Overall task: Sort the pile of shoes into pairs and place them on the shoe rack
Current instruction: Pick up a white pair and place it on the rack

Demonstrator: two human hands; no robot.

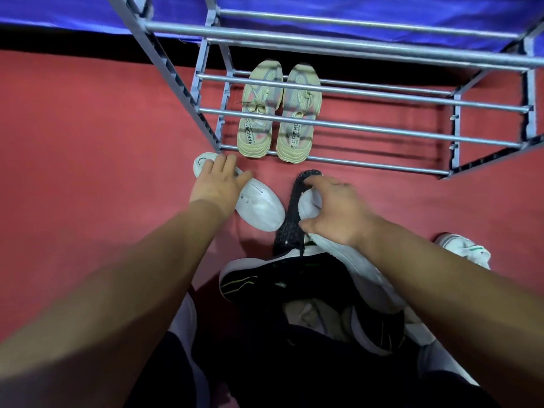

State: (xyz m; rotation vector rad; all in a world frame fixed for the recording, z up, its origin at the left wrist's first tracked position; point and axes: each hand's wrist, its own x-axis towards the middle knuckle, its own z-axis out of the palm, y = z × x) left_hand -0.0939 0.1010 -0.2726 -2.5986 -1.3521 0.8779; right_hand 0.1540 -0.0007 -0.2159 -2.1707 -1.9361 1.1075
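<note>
On the red floor in front of the rack lies a white shoe [259,206], toe pointing toward me. My left hand [219,184] lies flat over its heel end with straight fingers, not closed around it. Beside it a second white shoe with a dark knobbly sole [290,219] lies on its side, and my right hand [335,207] is curled around its upper, thumb underneath. A beige pair of sneakers [278,113] stands side by side on the lowest shelf of the metal shoe rack [353,126], toes away from me.
Just below my hands is a pile of shoes, with a black sneaker with a white sole and green lines [265,279] on top. A white shoe with green trim [465,248] lies at the right. A blue cloth [353,13] hangs behind the rack.
</note>
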